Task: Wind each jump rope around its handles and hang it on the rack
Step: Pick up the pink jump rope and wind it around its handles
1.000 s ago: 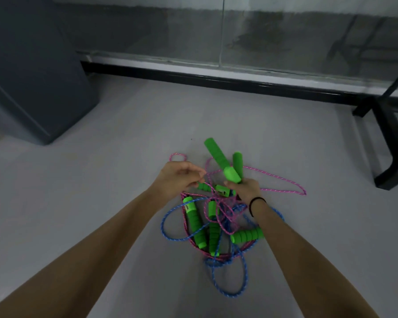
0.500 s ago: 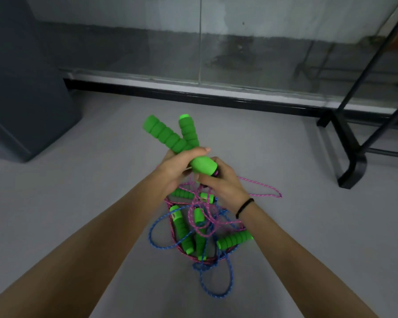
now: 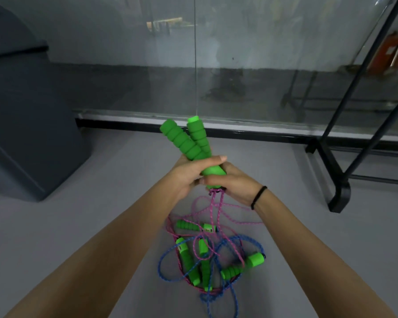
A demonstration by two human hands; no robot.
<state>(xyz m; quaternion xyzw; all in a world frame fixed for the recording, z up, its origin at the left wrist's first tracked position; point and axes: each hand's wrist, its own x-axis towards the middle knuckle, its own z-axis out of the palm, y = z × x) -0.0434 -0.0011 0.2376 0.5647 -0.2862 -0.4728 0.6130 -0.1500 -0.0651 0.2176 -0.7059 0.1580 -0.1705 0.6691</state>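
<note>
Fingers [image 3: 213,159] of the left hand [image 3: 185,177] and right hand [image 3: 236,185] are curling tightly around two green handles [image 3: 182,143] pointing toward 11 o'clock, their pink rope [image 3: 219,210] trailing toward 6 o'clock into the tangled pile [image 3: 207,265] lying on the floor [image 3: 101,191]

— How was the light?
— Dim and flat, with a grey cast and no hard shadows on the floor [image 3: 101,203]. Only the green handles [image 3: 186,143] looked vivid.
— And sharpness?
— Soft overall. The glass panel [image 3: 251,76] carried murky reflections, the black rack [image 3: 339,193] bowed toward the right edge, and the forearms [image 3: 101,260] smeared near the bottom.
</note>
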